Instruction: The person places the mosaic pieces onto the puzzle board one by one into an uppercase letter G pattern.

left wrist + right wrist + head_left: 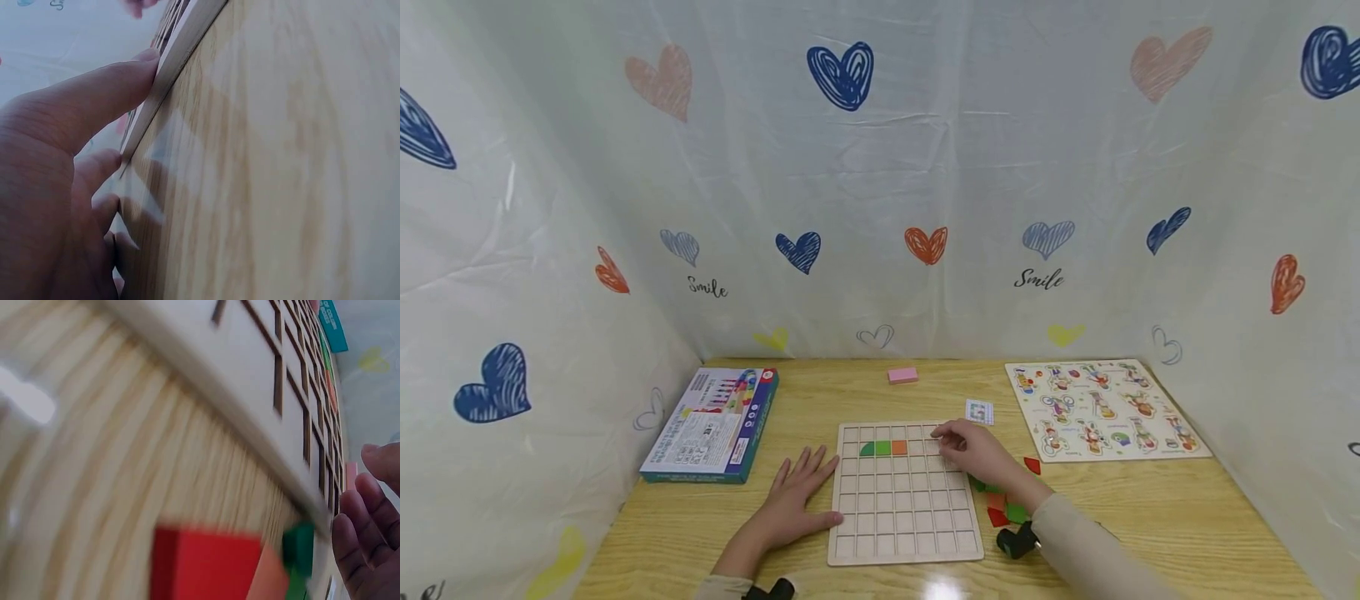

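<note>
A pale wooden grid board (902,508) lies on the table in front of me. Its second row holds a green half-round (867,449), a green square (882,447) and an orange square (898,447). My left hand (808,492) lies flat on the table at the board's left edge, and its thumb (100,90) presses against the board's edge (187,37). My right hand (943,437) hovers over the board's upper right corner with its fingers (369,525) loosely bent. No piece shows between them. Loose red, green and orange pieces (1003,507) lie right of the board, under that forearm.
A blue box (711,425) lies at the left and an animal peg puzzle (1105,408) at the right. A pink block (902,376) and a small card (979,411) lie behind the board, and a red piece (1032,465) sits apart. Heart-print sheets wall in the table (1150,508).
</note>
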Tool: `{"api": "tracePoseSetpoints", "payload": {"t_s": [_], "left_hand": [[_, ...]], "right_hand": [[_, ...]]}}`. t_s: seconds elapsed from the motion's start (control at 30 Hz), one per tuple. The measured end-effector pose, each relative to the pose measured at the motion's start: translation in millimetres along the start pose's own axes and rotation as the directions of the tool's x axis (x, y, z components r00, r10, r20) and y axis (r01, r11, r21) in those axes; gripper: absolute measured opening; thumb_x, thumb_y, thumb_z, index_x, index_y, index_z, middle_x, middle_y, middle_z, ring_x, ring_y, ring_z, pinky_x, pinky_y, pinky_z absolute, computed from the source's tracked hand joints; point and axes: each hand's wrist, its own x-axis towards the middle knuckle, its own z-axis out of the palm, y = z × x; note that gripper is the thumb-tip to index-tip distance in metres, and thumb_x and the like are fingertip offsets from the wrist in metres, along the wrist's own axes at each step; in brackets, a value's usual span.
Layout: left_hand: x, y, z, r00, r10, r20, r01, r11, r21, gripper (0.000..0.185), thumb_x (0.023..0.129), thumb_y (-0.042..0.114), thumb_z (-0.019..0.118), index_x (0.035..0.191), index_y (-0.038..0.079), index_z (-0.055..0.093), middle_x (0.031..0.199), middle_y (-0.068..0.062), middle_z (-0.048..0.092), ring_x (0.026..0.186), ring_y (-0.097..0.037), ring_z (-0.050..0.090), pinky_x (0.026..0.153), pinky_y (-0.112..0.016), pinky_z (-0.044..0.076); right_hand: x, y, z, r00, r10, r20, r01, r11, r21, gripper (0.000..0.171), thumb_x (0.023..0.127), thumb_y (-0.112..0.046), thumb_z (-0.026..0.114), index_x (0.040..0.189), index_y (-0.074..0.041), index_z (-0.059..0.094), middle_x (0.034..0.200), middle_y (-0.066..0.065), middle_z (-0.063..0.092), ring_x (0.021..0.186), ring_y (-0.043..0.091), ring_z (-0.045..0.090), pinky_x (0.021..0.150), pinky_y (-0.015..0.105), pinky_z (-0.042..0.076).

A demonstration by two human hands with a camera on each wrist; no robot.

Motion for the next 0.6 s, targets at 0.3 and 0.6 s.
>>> {"api": "tracePoseSetpoints", "payload": {"t_s": [0.3, 0.6], "left_hand": [[-1.2, 2.0, -1.5, 1.0, -0.009, 0.003, 0.009, 1.0, 0.007, 0.091, 0.087, 0.059, 0.071, 0.159, 0.016, 0.037, 0.168, -0.014, 0.02, 0.155, -0.042, 0.006, 0.121, -0.062, -0.005], [-1.6, 3.8, -1.1, 1.0, -0.013, -0.007, 0.013, 1.0, 0.004, 0.09, 0.087, 0.059, 0.072, 0.159, 0.017, 0.038, 0.168, -0.013, 0.021, 0.155, -0.041, 0.007, 0.122, -0.061, -0.005]], "right_hand": [[-31.2, 28.2, -27.9, 0.999, 0.02, -0.027, -0.021, 0.999, -0.041, 0.02, 0.098, -0.012, 0.069, 0.118, -0.011, 0.071, 0.102, -0.005, 0.066, 0.088, 0.008, 0.06, 0.075, 0.026, 0.054], [-56.8, 40.9, -48.9, 0.996, 0.046, -0.077, -0.051, 0.996, -0.072, 0.02, 0.097, -0.013, 0.07, 0.117, -0.011, 0.071, 0.105, -0.004, 0.067, 0.09, 0.008, 0.061, 0.075, 0.026, 0.054]]}}
